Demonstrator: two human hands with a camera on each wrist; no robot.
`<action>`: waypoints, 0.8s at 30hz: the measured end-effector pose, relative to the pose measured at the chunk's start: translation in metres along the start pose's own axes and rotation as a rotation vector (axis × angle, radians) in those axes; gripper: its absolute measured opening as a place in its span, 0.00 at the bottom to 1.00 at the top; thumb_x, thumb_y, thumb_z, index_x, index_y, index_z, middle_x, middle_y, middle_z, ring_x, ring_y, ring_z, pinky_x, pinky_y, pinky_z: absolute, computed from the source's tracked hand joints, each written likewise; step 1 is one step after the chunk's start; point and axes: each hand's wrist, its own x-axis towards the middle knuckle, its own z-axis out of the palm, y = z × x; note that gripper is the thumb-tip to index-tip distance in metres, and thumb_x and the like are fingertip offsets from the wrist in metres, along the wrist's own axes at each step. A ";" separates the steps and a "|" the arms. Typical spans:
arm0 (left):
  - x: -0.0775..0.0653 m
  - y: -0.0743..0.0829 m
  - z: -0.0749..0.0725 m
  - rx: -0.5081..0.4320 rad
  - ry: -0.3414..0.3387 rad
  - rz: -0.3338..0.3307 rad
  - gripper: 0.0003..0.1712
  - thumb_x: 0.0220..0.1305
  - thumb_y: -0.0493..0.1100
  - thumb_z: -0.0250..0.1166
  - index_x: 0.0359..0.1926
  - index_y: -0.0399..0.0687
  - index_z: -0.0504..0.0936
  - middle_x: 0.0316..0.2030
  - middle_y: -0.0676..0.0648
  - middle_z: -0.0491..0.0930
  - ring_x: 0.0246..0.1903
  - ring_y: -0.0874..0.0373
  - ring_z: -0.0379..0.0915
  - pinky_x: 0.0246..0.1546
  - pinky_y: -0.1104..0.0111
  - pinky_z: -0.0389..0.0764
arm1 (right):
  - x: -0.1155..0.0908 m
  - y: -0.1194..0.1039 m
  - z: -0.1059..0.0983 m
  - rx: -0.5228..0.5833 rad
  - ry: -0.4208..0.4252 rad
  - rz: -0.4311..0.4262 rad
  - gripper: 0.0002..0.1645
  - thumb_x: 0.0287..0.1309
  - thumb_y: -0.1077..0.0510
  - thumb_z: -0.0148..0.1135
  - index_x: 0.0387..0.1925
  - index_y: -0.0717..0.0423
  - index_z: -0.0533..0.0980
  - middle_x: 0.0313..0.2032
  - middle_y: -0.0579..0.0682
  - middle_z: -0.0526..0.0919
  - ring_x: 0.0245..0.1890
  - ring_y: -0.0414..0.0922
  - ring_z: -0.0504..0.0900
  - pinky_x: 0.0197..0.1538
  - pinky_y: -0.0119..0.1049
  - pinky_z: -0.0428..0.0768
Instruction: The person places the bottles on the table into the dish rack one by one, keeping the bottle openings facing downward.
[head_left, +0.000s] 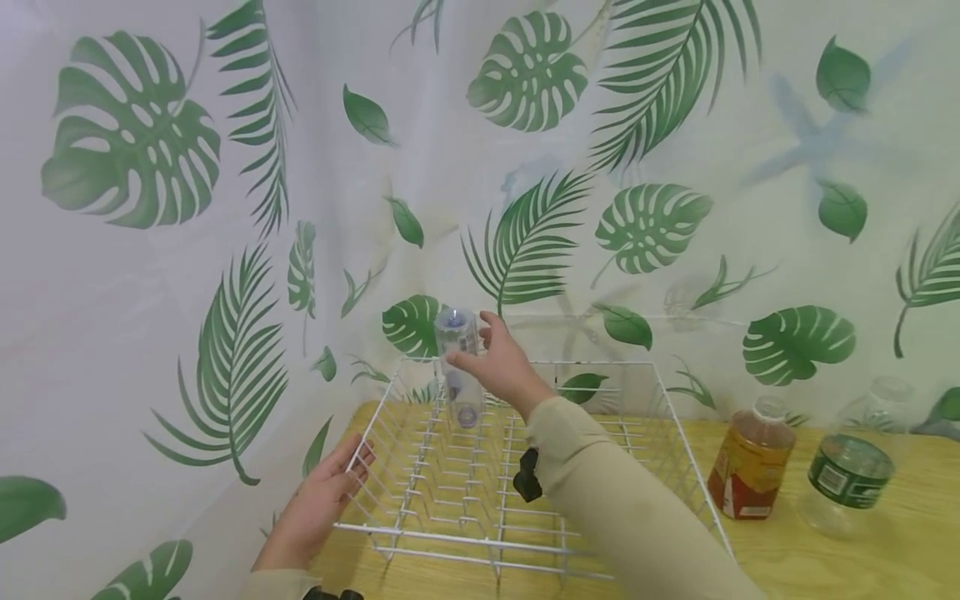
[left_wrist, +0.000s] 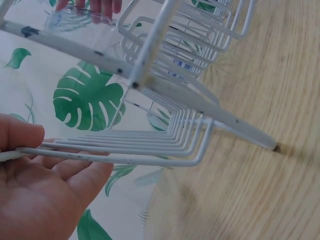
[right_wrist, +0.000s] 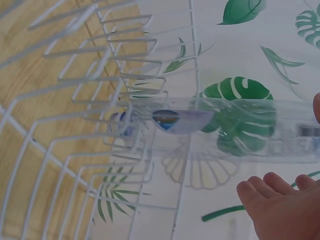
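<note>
A clear plastic bottle (head_left: 463, 390) stands upside down at the back left of a white wire rack (head_left: 495, 543), its bluish cap end (right_wrist: 122, 125) low among the wires. My right hand (head_left: 504, 367) is at the bottle's upper part. In the right wrist view, the fingers of this hand (right_wrist: 290, 210) are stretched out and apart from the bottle, and its thumb shows only at the frame's edge. My left hand (head_left: 318, 500) holds the rack's left side; in the left wrist view its thumb lies over the rim wire (left_wrist: 150, 161) with the fingers beneath.
To the right of the rack, a bottle with a yellow and red label (head_left: 752, 458) stands on the wood-grain table (head_left: 922, 525). Beside it is a clear bottle with a green label (head_left: 851, 471). A leaf-patterned covering (head_left: 450, 167) rises behind and on the left.
</note>
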 end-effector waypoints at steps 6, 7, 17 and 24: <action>-0.001 -0.001 -0.001 0.017 0.006 0.000 0.40 0.69 0.27 0.42 0.79 0.34 0.42 0.76 0.30 0.48 0.75 0.38 0.46 0.73 0.51 0.50 | -0.012 -0.018 -0.023 -0.033 -0.029 -0.031 0.57 0.62 0.40 0.68 0.81 0.44 0.45 0.76 0.54 0.58 0.75 0.53 0.57 0.71 0.55 0.64; -0.001 -0.001 -0.002 0.017 0.006 0.001 0.39 0.70 0.27 0.42 0.79 0.34 0.42 0.76 0.30 0.48 0.75 0.38 0.46 0.73 0.51 0.50 | -0.014 -0.022 -0.027 -0.037 -0.033 -0.037 0.57 0.62 0.39 0.67 0.81 0.43 0.45 0.76 0.53 0.58 0.75 0.52 0.57 0.71 0.55 0.64; -0.001 -0.001 0.000 0.018 -0.004 0.004 0.39 0.69 0.27 0.42 0.79 0.34 0.42 0.76 0.30 0.48 0.75 0.38 0.45 0.73 0.51 0.50 | -0.044 -0.038 -0.078 -0.074 -0.062 -0.115 0.57 0.62 0.34 0.66 0.80 0.41 0.46 0.76 0.52 0.57 0.76 0.52 0.56 0.70 0.58 0.65; -0.002 0.001 0.003 0.036 0.001 -0.008 0.39 0.70 0.27 0.40 0.79 0.34 0.42 0.76 0.30 0.48 0.75 0.37 0.45 0.73 0.49 0.49 | -0.074 -0.044 -0.119 -0.118 -0.044 -0.120 0.54 0.65 0.38 0.65 0.81 0.41 0.45 0.77 0.50 0.55 0.76 0.52 0.56 0.71 0.58 0.62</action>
